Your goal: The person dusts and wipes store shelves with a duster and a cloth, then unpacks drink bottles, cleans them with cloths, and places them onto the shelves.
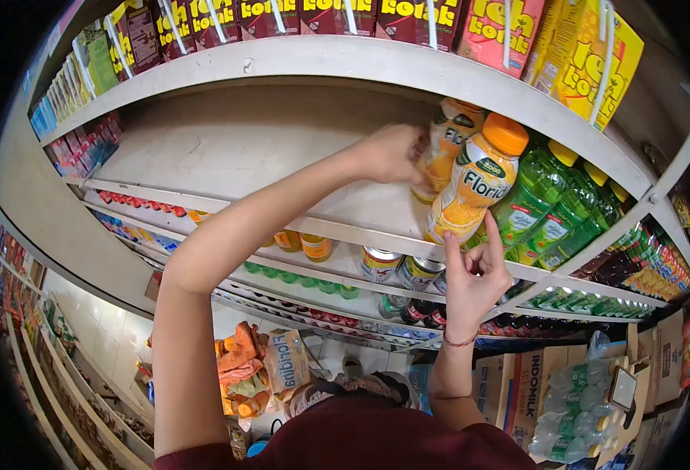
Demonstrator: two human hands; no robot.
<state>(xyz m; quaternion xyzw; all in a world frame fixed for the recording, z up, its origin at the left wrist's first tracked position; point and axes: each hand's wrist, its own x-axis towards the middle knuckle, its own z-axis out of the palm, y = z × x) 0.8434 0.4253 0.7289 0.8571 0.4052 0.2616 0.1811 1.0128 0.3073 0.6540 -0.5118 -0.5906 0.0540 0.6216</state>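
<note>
On the middle shelf (227, 145) two orange juice bottles stand near the right end. My left hand (392, 154) is at the left side of the rear bottle (448, 141), its fingers curled and blurred against it. The front bottle (474, 184), with an orange cap and a Florid... label, stands at the shelf's front edge. My right hand (476, 282) is below and right of its base, with the index finger and thumb raised beside the bottle and the other fingers curled. Green bottles (529, 196) with yellow caps stand just to the right.
Teh kotak cartons (321, 17) line the shelf above. Lower shelves hold cans (380, 264) and more bottles. A metal upright (650, 202) stands at the right. On the floor are an open bag of orange items (243, 356) and a carton with clear bottles (576, 399).
</note>
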